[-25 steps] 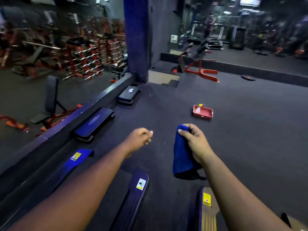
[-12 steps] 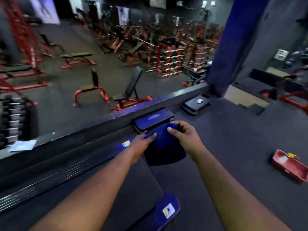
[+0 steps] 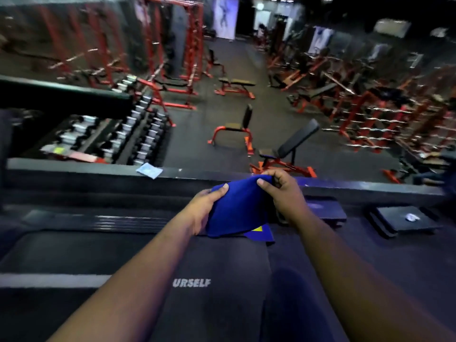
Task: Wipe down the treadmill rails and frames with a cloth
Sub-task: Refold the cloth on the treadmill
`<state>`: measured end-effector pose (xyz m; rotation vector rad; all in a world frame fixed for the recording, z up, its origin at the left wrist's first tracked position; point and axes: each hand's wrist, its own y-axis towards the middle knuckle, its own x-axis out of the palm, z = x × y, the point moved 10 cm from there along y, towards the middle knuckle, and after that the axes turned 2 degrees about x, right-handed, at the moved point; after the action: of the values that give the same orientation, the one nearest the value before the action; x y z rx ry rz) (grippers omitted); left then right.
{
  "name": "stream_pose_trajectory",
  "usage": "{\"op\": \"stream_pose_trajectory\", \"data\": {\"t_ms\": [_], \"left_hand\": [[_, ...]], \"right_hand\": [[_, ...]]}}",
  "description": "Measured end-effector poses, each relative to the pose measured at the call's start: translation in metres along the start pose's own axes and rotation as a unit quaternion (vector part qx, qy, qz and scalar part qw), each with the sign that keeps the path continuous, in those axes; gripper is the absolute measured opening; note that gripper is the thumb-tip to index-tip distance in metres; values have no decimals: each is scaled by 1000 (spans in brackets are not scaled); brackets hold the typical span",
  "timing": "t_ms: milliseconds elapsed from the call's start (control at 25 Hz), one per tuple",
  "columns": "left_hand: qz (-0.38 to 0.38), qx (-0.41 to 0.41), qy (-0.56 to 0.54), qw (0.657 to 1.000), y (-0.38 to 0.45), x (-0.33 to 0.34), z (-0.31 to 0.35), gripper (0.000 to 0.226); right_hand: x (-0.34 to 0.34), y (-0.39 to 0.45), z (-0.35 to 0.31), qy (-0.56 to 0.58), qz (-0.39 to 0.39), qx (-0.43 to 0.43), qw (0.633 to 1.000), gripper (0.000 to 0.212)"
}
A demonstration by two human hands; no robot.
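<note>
A blue cloth (image 3: 237, 208) is held up in front of me by both hands. My left hand (image 3: 204, 211) grips its left edge, fingers curled over the top and thumb beneath. My right hand (image 3: 283, 193) pinches the top right corner. Below the hands lies the dark treadmill belt (image 3: 222, 280) with white lettering. The treadmill's blue side rail end (image 3: 261, 234) with a yellow sticker peeks out under the cloth. A ribbed dark frame strip (image 3: 111, 220) runs along the belt's far side.
A low dark ledge (image 3: 98, 169) with a pale rag (image 3: 149, 170) on it borders the platform. Black step platforms (image 3: 404, 219) lie at right. Beyond and below are red benches (image 3: 234, 132), dumbbell racks (image 3: 138, 134) and barbell racks (image 3: 370, 124).
My view has swung left, from the open floor with the red tray to the treadmill and ledge. My left hand, earlier apart and empty, has joined the right on the cloth, which is now spread between them.
</note>
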<state>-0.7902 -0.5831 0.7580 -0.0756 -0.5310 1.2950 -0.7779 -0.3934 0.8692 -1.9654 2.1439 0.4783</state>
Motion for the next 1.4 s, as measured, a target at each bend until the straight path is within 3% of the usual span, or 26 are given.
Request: {"op": "stream_pose_trajectory", "data": {"t_ms": [120, 240, 360, 520, 680, 800, 880, 960, 1000, 1080, 1160, 1240, 1320, 1400], "left_hand": [[72, -56, 78, 993, -2, -60, -6, 69], [122, -70, 67, 988, 4, -106, -6, 78], [178, 0, 19, 984, 12, -137, 19, 53], [382, 80, 32, 920, 2, -188, 80, 39], [472, 87, 99, 872, -25, -190, 131, 29], [464, 136, 171, 859, -47, -167, 201, 23], [399, 171, 233, 870, -62, -147, 244, 19], [339, 198, 256, 883, -78, -127, 276, 19], [323, 209, 257, 887, -89, -123, 288, 18], [322, 227, 208, 895, -121, -128, 304, 16], [367, 253, 79, 892, -157, -151, 296, 12], [474, 266, -54, 838, -193, -187, 262, 14], [583, 202, -78, 783, -223, -218, 215, 15], [559, 75, -94, 821, -226, -235, 169, 34]], "right_hand": [[68, 46, -8, 27, -101, -44, 994, 8], [125, 92, -10, 56, -161, -70, 983, 13], [169, 139, -11, 75, -207, -71, 973, 15], [214, 201, -33, 53, -324, -73, 942, 18], [235, 218, -65, -46, -449, -123, 884, 21], [251, 200, -113, -63, -557, -102, 822, 21], [268, 188, -160, -78, -579, -137, 800, 44], [289, 161, -203, -125, -617, -216, 746, 71], [300, 147, -218, -142, -638, -242, 717, 73], [323, 128, -238, -159, -664, -248, 687, 54], [342, 112, -253, -153, -667, -255, 683, 32], [355, 94, -268, -103, -660, -269, 694, 16], [364, 79, -287, -37, -639, -278, 716, 13], [378, 64, -309, 15, -618, -300, 726, 20]]}}
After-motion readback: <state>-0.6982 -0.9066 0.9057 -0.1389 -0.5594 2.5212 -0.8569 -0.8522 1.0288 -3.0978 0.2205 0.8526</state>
